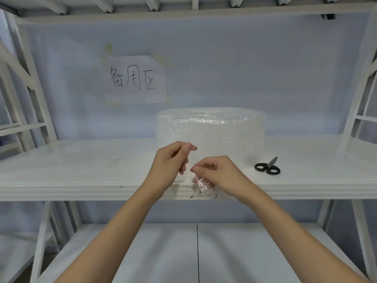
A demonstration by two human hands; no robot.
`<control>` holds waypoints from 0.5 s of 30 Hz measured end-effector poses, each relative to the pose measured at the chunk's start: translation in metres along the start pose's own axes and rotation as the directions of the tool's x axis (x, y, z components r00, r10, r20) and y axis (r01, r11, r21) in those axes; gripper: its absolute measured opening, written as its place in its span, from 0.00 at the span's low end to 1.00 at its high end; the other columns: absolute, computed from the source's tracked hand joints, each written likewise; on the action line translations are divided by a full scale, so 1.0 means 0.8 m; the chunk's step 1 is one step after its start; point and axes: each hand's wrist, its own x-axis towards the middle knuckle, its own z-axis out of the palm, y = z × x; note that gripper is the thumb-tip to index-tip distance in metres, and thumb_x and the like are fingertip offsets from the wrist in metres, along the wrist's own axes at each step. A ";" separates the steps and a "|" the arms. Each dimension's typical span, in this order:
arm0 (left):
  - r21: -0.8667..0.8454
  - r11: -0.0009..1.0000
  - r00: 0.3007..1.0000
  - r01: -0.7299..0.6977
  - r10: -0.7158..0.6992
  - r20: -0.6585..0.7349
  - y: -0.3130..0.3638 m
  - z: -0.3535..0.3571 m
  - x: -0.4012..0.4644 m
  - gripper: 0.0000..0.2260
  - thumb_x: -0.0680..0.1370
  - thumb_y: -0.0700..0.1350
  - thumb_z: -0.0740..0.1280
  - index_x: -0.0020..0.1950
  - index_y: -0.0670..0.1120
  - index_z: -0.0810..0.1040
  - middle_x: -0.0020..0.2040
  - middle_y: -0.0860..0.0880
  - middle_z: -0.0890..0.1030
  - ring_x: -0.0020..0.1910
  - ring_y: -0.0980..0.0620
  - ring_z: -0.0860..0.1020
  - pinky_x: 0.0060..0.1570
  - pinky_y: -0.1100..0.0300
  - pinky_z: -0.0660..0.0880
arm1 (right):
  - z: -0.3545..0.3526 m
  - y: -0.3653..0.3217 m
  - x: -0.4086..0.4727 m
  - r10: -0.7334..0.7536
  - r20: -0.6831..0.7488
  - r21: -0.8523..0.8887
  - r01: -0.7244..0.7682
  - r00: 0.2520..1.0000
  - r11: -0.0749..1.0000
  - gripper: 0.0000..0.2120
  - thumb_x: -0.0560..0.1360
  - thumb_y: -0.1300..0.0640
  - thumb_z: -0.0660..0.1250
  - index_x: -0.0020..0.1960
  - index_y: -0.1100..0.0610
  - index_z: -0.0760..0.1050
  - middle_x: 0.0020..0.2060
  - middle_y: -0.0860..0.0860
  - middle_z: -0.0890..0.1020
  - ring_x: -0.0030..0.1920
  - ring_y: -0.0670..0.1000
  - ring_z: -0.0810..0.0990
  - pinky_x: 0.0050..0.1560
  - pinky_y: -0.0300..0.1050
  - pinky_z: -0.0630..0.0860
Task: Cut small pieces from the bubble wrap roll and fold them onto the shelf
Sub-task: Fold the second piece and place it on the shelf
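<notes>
A wide bubble wrap roll (pixel 212 127) stands on the white shelf (pixel 81 172), just behind my hands. Between both hands hangs a small clear piece of bubble wrap (pixel 203 185), over the shelf's front edge. My left hand (pixel 171 162) pinches its upper corner between thumb and fingertips. My right hand (pixel 216 172) grips the piece lower down, with the crumpled end dangling below the fingers. Black-handled scissors (pixel 267 167) lie shut on the shelf to the right of the roll. A faint clear bubble wrap piece (pixel 113 161) lies on the shelf at the left.
A paper sign with handwritten characters (pixel 134 79) is taped to the back wall. White shelf uprights (pixel 34 88) frame both sides. A lower shelf (pixel 163 252) lies under my forearms. Black pen marks (pixel 193 192) show on the shelf's front edge.
</notes>
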 end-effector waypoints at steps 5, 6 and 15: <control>-0.024 1.000 0.998 -0.015 0.017 0.063 -0.001 -0.016 -0.011 0.07 0.79 0.42 0.67 0.48 0.48 0.85 0.34 0.56 0.81 0.30 0.55 0.73 0.33 0.64 0.73 | 0.009 0.005 0.009 0.083 -0.004 0.161 -0.081 0.997 0.984 0.07 0.76 0.58 0.68 0.49 0.62 0.82 0.37 0.55 0.85 0.31 0.47 0.82 0.36 0.42 0.80; -0.022 1.000 0.996 -0.014 0.016 0.083 -0.002 -0.018 -0.013 0.06 0.79 0.41 0.68 0.48 0.48 0.85 0.36 0.58 0.83 0.30 0.56 0.74 0.34 0.65 0.74 | 0.010 0.006 0.012 0.106 -0.007 0.206 -0.102 0.994 0.973 0.07 0.76 0.59 0.68 0.49 0.62 0.82 0.37 0.55 0.85 0.32 0.48 0.82 0.39 0.44 0.82; 0.242 0.962 0.991 -0.124 0.106 0.085 -0.034 -0.024 -0.017 0.06 0.78 0.45 0.70 0.51 0.52 0.87 0.45 0.51 0.80 0.35 0.57 0.72 0.39 0.69 0.69 | 0.022 0.009 0.029 0.173 0.097 0.606 -0.196 0.980 0.771 0.10 0.78 0.62 0.63 0.50 0.66 0.81 0.44 0.59 0.85 0.40 0.54 0.86 0.44 0.45 0.83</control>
